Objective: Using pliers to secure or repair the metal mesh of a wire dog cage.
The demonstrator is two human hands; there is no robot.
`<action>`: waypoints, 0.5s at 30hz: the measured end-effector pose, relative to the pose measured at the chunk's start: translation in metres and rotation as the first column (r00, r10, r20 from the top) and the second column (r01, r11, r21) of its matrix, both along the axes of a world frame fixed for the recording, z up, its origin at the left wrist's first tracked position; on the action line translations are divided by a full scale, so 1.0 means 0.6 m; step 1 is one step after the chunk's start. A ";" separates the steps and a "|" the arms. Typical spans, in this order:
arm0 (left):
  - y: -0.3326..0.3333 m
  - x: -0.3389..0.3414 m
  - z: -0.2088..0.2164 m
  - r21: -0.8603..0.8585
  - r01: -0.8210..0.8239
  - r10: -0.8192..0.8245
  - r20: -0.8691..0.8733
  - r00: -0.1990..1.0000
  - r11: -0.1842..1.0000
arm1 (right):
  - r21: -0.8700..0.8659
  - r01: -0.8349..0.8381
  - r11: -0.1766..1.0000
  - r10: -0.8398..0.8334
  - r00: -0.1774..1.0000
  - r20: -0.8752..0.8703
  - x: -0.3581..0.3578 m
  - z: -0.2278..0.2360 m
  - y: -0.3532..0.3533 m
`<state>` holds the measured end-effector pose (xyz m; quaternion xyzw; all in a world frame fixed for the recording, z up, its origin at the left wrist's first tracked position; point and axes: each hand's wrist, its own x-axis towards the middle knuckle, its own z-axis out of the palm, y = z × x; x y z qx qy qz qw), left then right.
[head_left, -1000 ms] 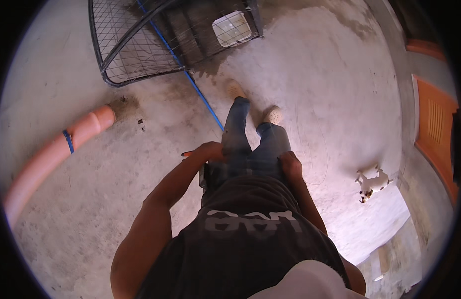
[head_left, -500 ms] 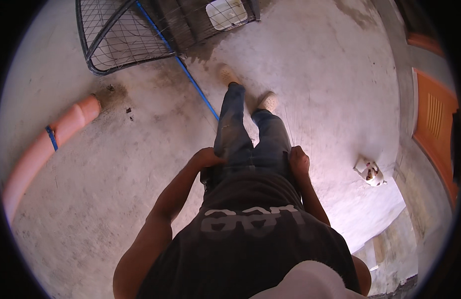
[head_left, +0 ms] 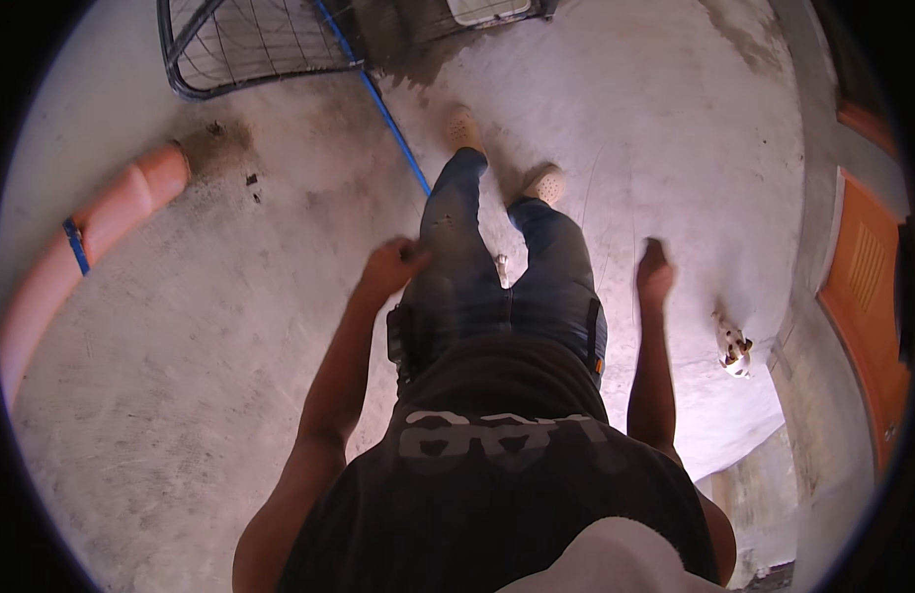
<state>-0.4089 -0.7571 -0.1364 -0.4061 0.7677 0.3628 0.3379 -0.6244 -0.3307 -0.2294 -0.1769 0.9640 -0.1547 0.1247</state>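
Observation:
Beside my left thigh is my left hand (head_left: 388,267), its fingers loosely curled but smeared by motion; I see nothing plainly held in it. My right hand (head_left: 655,275) hangs out to the right of my right thigh, away from the jeans (head_left: 546,262). Its fingers are closed, and whatever may be inside is hidden. A very thin line runs down close by it; I cannot tell if the hand touches it. Black gear sits at both sides of my waist. My cream clogs (head_left: 462,128) are on the floor, left foot ahead.
Ahead stands a black wire-mesh frame (head_left: 270,74) with a pale tray (head_left: 482,10). A blue pole or hose (head_left: 393,124) slants toward my left leg. An orange pipe (head_left: 131,203) lies left. At right are a white, dark-patched dog (head_left: 736,356) and an orange panel (head_left: 858,296).
Both hands have left the sides of my jeans and swung forward and outward, the right one farther. The mesh frame has shifted up in view. The dog has turned its body.

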 end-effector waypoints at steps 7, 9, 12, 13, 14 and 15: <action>-0.135 -0.206 -0.285 0.152 -0.577 0.596 -0.249 0.763 0.803 | -0.196 0.526 0.827 -0.537 0.844 0.001 -0.260 0.037 -0.162; -0.152 -0.278 -0.422 0.338 -0.749 0.819 -0.162 0.550 0.570 | -0.192 0.291 0.937 -0.291 0.956 0.026 -0.256 -0.055 -0.200; -0.165 -0.334 -0.610 0.561 -0.808 0.983 -0.135 0.123 0.178 | -0.142 -0.115 0.983 0.094 0.985 -0.146 -0.262 -0.218 -0.269; -0.156 -0.356 -0.651 0.611 -0.788 0.990 -0.137 -0.012 0.075 | -0.147 -0.144 0.979 0.129 0.986 -0.104 -0.273 -0.257 -0.276; -0.146 -0.371 -0.686 0.623 -0.780 0.992 -0.120 -0.029 0.053 | -0.095 -0.194 0.976 0.187 0.979 -0.080 -0.293 -0.281 -0.278; -0.140 -0.381 -0.718 0.631 -0.775 0.992 -0.062 -0.110 -0.046 | -0.047 -0.246 0.968 0.244 0.968 -0.053 -0.314 -0.302 -0.281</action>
